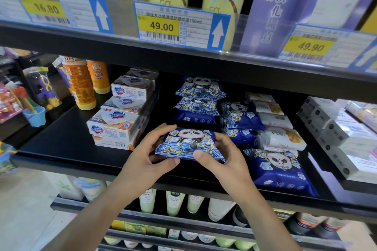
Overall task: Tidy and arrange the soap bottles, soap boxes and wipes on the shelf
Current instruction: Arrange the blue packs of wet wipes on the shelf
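A blue panda-print wipes pack [188, 143] sits near the front of the black shelf [61, 140], held from both sides. My left hand [146, 155] grips its left end and my right hand [222, 159] grips its right end, thumbs in front. Behind it, more blue wipes packs [201, 87] lie in a row toward the back. Further blue packs [239, 116] and one large pack [282, 169] lie to the right. White and orange soap boxes [116, 122] are stacked at the left. Two orange soap bottles [83, 83] stand at the back left.
White wipes packs [281, 138] lie to the right of the blue ones, and grey-white boxes [338, 134] fill the far right. Toys [40, 87] hang at the far left. The upper shelf edge with price tags [179, 26] overhangs; bottles stand on lower shelves [175, 201].
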### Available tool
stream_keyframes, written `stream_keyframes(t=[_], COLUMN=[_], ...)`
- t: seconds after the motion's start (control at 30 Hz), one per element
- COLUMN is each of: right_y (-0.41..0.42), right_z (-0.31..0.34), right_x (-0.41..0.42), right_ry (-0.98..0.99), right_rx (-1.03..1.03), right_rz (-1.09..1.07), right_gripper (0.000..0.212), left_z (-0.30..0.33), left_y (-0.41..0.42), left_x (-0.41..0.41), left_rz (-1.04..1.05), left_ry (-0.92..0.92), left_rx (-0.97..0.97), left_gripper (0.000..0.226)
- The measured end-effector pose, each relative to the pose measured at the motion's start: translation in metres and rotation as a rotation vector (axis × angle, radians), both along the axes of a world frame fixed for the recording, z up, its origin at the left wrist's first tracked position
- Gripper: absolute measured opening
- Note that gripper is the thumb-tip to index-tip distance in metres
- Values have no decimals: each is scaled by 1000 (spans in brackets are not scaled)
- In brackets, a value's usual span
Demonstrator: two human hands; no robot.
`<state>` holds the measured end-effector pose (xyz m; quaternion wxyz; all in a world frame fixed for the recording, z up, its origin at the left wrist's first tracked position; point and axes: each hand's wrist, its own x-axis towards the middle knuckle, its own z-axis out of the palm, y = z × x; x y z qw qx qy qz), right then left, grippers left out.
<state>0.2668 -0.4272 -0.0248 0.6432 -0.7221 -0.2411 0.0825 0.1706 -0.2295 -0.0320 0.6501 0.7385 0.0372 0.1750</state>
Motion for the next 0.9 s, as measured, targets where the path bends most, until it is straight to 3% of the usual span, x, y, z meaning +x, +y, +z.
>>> stream_keyframes(t=[0.3,0.6,0.7,0.9], right_y=[3,-1,-1,-1], right_z=[1,1,-1,-4], right_x=[-4,-2,1,4], right_ry=[-72,-202,-266,-310], right_rx=[-79,-171,-231,-197], right_rz=[21,47,73,20], right_gripper=[49,95,95,72], left_z=[-4,-4,-3,-2], left_y=[1,-5,-7,-5], left_x=[0,4,3,2], left_rz=[14,37,33,44], left_ry=[-51,-45,-26,-4], left_rx=[69,61,36,51], left_gripper=[65,54,49,43])
